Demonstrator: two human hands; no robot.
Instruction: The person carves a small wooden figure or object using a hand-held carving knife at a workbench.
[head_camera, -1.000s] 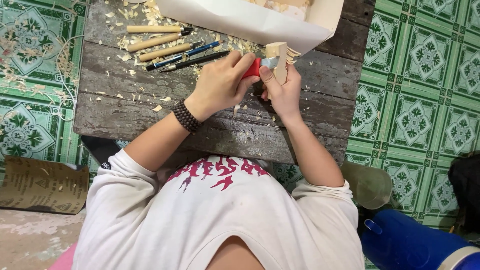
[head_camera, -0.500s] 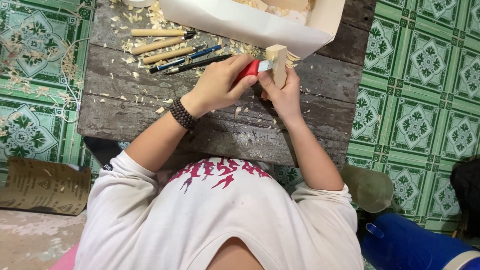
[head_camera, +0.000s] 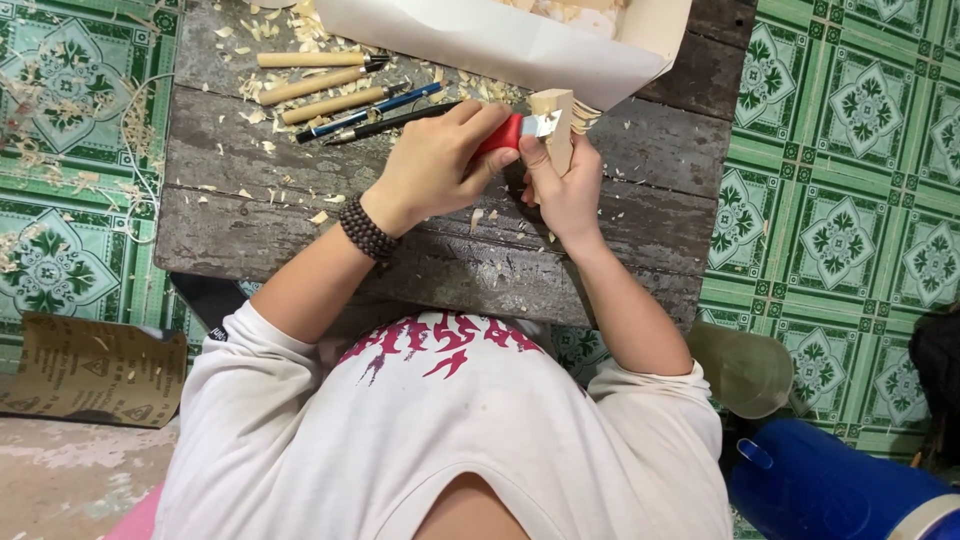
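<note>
Both arms reach away from the body toward the far side, forearms bare and converging so the hands meet near the middle. The left hand (head_camera: 440, 165) is curled into a closed fist, knuckles up, thumb pressed forward toward the right. Its wrist is straight, and the forearm slants in from the near left. The right hand (head_camera: 565, 185) sits just beside it, touching, fingers wrapped shut and thumb raised toward the far side. The right elbow is bent, close to the torso.

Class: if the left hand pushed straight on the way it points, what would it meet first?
The wooden block held by the right hand; the left hand points its red-handled knife at it, blade seemingly touching.
</note>
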